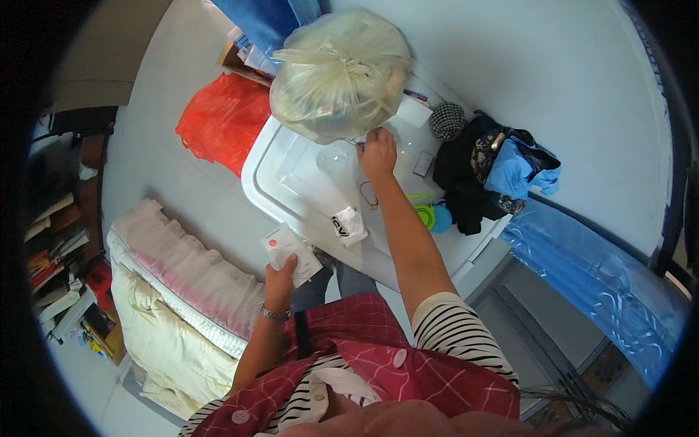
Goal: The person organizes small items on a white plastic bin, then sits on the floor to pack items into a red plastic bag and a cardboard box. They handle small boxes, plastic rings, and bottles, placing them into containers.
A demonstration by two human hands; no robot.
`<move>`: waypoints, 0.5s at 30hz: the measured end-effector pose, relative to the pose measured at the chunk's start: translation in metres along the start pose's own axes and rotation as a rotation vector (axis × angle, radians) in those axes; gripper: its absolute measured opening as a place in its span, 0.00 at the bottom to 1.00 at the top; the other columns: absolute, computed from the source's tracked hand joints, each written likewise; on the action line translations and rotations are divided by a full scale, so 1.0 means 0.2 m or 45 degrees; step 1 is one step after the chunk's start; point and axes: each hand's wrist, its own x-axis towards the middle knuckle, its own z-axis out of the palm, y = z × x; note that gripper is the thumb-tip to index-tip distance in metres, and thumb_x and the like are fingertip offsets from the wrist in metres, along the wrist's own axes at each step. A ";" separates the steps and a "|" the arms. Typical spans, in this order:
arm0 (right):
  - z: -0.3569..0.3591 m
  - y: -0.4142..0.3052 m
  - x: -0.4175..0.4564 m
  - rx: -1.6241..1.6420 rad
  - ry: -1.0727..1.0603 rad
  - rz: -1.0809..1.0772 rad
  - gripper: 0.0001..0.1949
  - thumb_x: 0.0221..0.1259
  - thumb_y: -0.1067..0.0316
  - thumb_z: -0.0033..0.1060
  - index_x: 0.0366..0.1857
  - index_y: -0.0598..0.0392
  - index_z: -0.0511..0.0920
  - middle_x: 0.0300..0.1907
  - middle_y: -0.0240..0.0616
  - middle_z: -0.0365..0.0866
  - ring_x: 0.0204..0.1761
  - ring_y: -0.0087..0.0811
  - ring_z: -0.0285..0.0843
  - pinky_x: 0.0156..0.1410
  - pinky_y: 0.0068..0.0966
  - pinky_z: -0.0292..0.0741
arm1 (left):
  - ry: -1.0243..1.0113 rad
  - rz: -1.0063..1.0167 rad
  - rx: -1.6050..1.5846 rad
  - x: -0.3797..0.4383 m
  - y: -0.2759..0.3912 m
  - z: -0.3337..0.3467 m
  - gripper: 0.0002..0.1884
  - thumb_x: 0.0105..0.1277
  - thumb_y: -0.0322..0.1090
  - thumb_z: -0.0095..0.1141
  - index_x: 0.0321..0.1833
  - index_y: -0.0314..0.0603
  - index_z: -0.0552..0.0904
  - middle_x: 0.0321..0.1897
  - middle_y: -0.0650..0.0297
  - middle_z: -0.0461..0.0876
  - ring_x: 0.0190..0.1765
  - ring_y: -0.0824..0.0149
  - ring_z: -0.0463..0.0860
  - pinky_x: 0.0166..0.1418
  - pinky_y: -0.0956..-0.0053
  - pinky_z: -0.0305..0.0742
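My left hand [280, 278] grips a flat white paper packet [289, 252] that bears a red mark and print, with the thumb on top. It is held off the near left edge of a white plastic lid [306, 202]. My right hand [378, 150] reaches across the lid, fingers curled down beside a tied translucent plastic bag [341, 82]. What its fingertips touch is hidden. A clear round plastic piece [331, 159] lies left of that hand. Nearer me are a crumpled white packet [350, 225] with black marking and a thin red loop [369, 195].
Right of my forearm lie a small pale box [423, 164], a green round item [424, 217], a blue disc [442, 219], and black and blue clothing [469, 175]. A red plastic bag [226, 120] sits left of the lid. Folded bedding [175, 295] stands lower left.
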 end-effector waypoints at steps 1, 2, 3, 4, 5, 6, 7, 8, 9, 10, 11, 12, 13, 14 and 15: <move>0.03 -0.02 0.00 -0.013 0.012 -0.005 0.22 0.47 0.62 0.66 0.47 0.59 0.75 0.43 0.42 0.74 0.50 0.42 0.70 0.55 0.35 0.69 | 0.013 -0.002 -0.003 0.01 -0.01 0.00 0.13 0.66 0.29 0.54 0.52 0.32 0.75 0.42 0.59 0.81 0.40 0.67 0.82 0.42 0.72 0.80; 0.06 -0.03 0.00 -0.026 0.025 -0.008 0.19 0.48 0.62 0.65 0.44 0.58 0.77 0.42 0.42 0.75 0.49 0.42 0.71 0.54 0.35 0.69 | 0.024 -0.003 -0.005 0.01 -0.02 -0.01 0.13 0.66 0.28 0.54 0.51 0.32 0.75 0.42 0.59 0.81 0.40 0.67 0.82 0.43 0.72 0.80; 0.09 -0.03 -0.02 -0.046 0.039 -0.010 0.16 0.49 0.63 0.64 0.41 0.58 0.78 0.41 0.42 0.75 0.48 0.41 0.71 0.53 0.35 0.70 | 0.039 -0.004 -0.008 0.01 -0.04 -0.03 0.13 0.65 0.29 0.55 0.51 0.31 0.76 0.41 0.59 0.81 0.39 0.67 0.82 0.42 0.73 0.80; 0.15 0.02 -0.04 -0.033 0.050 -0.042 0.14 0.49 0.63 0.64 0.38 0.57 0.79 0.40 0.41 0.76 0.46 0.42 0.72 0.51 0.35 0.71 | 0.044 0.000 -0.024 0.01 -0.05 -0.02 0.14 0.65 0.29 0.56 0.50 0.30 0.76 0.40 0.59 0.82 0.38 0.67 0.83 0.41 0.73 0.80; 0.20 0.05 -0.09 -0.022 0.062 -0.072 0.12 0.49 0.64 0.64 0.35 0.56 0.79 0.38 0.41 0.76 0.44 0.42 0.73 0.49 0.36 0.72 | 0.046 0.004 -0.037 0.02 -0.05 -0.01 0.14 0.64 0.30 0.57 0.50 0.28 0.76 0.39 0.59 0.82 0.38 0.67 0.83 0.40 0.74 0.80; 0.21 0.06 -0.11 -0.009 0.072 -0.113 0.09 0.49 0.64 0.64 0.33 0.55 0.80 0.36 0.41 0.77 0.42 0.42 0.75 0.48 0.37 0.73 | 0.072 0.015 -0.044 0.02 -0.08 -0.02 0.14 0.64 0.30 0.57 0.50 0.28 0.76 0.40 0.58 0.82 0.38 0.67 0.83 0.40 0.73 0.80; 0.22 0.08 -0.14 -0.028 0.031 -0.100 0.08 0.49 0.65 0.63 0.31 0.55 0.80 0.34 0.41 0.77 0.40 0.42 0.75 0.46 0.37 0.74 | 0.095 0.026 -0.048 0.03 -0.10 -0.04 0.14 0.64 0.30 0.57 0.50 0.29 0.76 0.40 0.58 0.82 0.38 0.67 0.83 0.40 0.73 0.80; 0.22 0.10 -0.16 -0.048 -0.009 -0.084 0.07 0.49 0.65 0.63 0.29 0.55 0.80 0.32 0.41 0.77 0.38 0.42 0.76 0.43 0.37 0.75 | 0.116 0.038 -0.051 0.04 -0.12 -0.05 0.15 0.64 0.30 0.57 0.50 0.29 0.76 0.41 0.58 0.82 0.39 0.66 0.83 0.41 0.73 0.80; 0.21 0.09 -0.18 -0.063 -0.047 -0.069 0.06 0.49 0.66 0.62 0.27 0.55 0.80 0.31 0.41 0.78 0.35 0.42 0.77 0.41 0.37 0.75 | 0.101 0.030 -0.046 0.03 -0.11 -0.05 0.15 0.64 0.30 0.57 0.50 0.28 0.76 0.42 0.57 0.81 0.39 0.66 0.83 0.41 0.73 0.80; 0.18 0.09 -0.20 0.071 -0.061 -0.020 0.06 0.50 0.67 0.62 0.27 0.56 0.79 0.30 0.42 0.78 0.34 0.42 0.77 0.40 0.37 0.75 | 0.084 0.023 -0.040 0.03 -0.10 -0.05 0.15 0.64 0.30 0.57 0.51 0.28 0.75 0.42 0.57 0.81 0.40 0.66 0.83 0.41 0.72 0.80; 0.16 0.09 -0.23 0.205 -0.073 0.030 0.05 0.50 0.67 0.61 0.27 0.57 0.79 0.30 0.43 0.78 0.33 0.42 0.78 0.39 0.37 0.75 | 0.066 0.015 -0.033 0.02 -0.08 -0.05 0.15 0.64 0.30 0.57 0.51 0.28 0.75 0.43 0.56 0.81 0.40 0.66 0.83 0.42 0.72 0.81; 0.13 0.09 -0.25 0.340 -0.084 0.078 0.05 0.50 0.68 0.61 0.28 0.58 0.79 0.29 0.44 0.79 0.32 0.42 0.78 0.38 0.36 0.76 | 0.062 0.032 -0.028 0.02 -0.07 -0.05 0.15 0.64 0.30 0.57 0.51 0.28 0.75 0.43 0.56 0.81 0.41 0.66 0.83 0.42 0.72 0.81; 0.10 0.08 -0.28 0.468 -0.079 0.161 0.05 0.51 0.69 0.60 0.27 0.59 0.79 0.28 0.43 0.79 0.31 0.40 0.78 0.37 0.35 0.75 | 0.057 0.048 -0.022 0.01 -0.06 -0.04 0.15 0.64 0.30 0.57 0.51 0.28 0.75 0.43 0.56 0.81 0.41 0.65 0.83 0.42 0.72 0.81; 0.07 0.07 -0.31 0.596 -0.073 0.243 0.05 0.51 0.70 0.60 0.27 0.59 0.79 0.27 0.43 0.79 0.30 0.38 0.79 0.36 0.34 0.75 | 0.052 0.065 -0.016 0.00 -0.05 -0.04 0.15 0.64 0.30 0.57 0.51 0.28 0.75 0.43 0.56 0.81 0.41 0.65 0.83 0.42 0.72 0.81; 0.03 0.06 -0.34 0.722 -0.068 0.319 0.04 0.52 0.71 0.60 0.27 0.60 0.78 0.27 0.42 0.80 0.29 0.36 0.79 0.36 0.32 0.75 | 0.089 0.055 -0.008 -0.01 -0.05 -0.05 0.15 0.64 0.30 0.57 0.51 0.28 0.75 0.43 0.56 0.81 0.41 0.65 0.83 0.43 0.72 0.80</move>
